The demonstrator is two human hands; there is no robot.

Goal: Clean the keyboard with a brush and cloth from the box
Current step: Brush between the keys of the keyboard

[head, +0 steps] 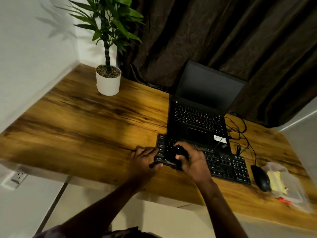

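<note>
Forearms rise from the bottom of the frame to the keyboard [226, 167], which lies on the counter [85, 126] just in front of the laptop [197, 121]. Its long axis runs from the middle of the frame down toward the lower right. The left grip [145, 158] is clamped on the keyboard's left end, thumb at the near edge, steadying it. The right grip [190, 158] is closed round a small dark tool, probably the brush [175, 154], held over the leftmost keys. Blur hides the bristles.

Most of the keys lie to the lower right of the brush, so the stroke should travel along the long axis that way. The yellow cloth [274, 181] sits in the clear box [289, 179] at lower right, beyond the mouse [260, 177]. It is much nearer the right grip.
</note>
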